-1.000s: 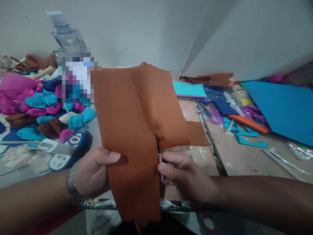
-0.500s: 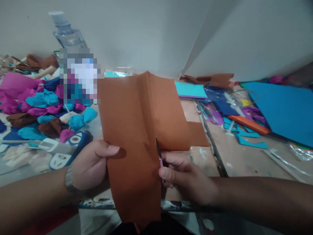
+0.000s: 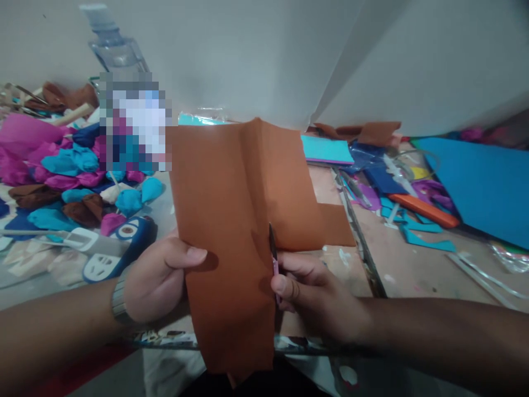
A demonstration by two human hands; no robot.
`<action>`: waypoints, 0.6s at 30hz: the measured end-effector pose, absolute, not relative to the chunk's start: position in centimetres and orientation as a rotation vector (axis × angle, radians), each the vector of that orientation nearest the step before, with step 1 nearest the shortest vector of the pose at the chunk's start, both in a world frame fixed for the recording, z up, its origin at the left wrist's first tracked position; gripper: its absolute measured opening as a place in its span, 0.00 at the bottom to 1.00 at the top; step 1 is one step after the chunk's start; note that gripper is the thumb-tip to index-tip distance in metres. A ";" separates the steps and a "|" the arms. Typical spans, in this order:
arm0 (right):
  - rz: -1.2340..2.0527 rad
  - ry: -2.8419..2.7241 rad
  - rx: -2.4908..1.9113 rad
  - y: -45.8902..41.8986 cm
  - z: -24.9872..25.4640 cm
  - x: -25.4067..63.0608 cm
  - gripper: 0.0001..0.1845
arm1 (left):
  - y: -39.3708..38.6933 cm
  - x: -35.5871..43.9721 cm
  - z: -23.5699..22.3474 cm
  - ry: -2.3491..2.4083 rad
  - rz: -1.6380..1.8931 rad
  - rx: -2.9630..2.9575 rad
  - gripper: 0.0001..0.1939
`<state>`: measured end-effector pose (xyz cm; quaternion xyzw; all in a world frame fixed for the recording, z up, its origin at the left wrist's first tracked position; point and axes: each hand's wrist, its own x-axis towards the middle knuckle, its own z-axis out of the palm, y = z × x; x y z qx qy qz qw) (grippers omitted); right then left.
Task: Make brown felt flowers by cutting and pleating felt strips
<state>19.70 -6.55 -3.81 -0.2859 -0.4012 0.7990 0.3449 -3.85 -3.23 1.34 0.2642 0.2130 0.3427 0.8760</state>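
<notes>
A large sheet of brown craft paper [image 3: 223, 220] hangs upright between my hands, its lower end reaching past the table's near edge. My left hand [image 3: 159, 278] is closed on its left edge, thumb on the front, fingers hidden behind. In my right hand [image 3: 306, 286] are small pink-handled scissors [image 3: 273, 248], their dark blade pointing up into the sheet. A cut runs up from the lower edge to the blade, and the part to its right stands out sideways. The scissors' second blade is hidden. Another brown piece [image 3: 336, 225] lies on the table behind.
Pink, blue and brown wrapped bundles [image 3: 74, 182] crowd the left, with a blue-and-white power strip [image 3: 119, 248] before them. A clear bottle [image 3: 118, 49] stands behind. On the right lie an orange cutter [image 3: 425, 209], blue scraps [image 3: 430, 237] and a large blue sheet [image 3: 483, 187].
The brown sheet has shifted slightly to the right, with both hands and the scissors moving along with it. Both hands keep their holds.
</notes>
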 end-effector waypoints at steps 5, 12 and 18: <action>2.044 -1.102 -0.715 -6.3 -3.7 19.7 0.16 | -3.3 -4.0 1.3 0.404 0.692 0.535 0.19; 1.924 -1.203 -0.731 -6.2 -3.5 19.7 0.17 | -3.3 -3.9 1.2 0.454 0.730 0.543 0.18; 2.120 -0.962 -0.655 -6.5 -3.4 19.5 0.11 | -3.3 -3.9 1.0 0.506 0.730 0.601 0.18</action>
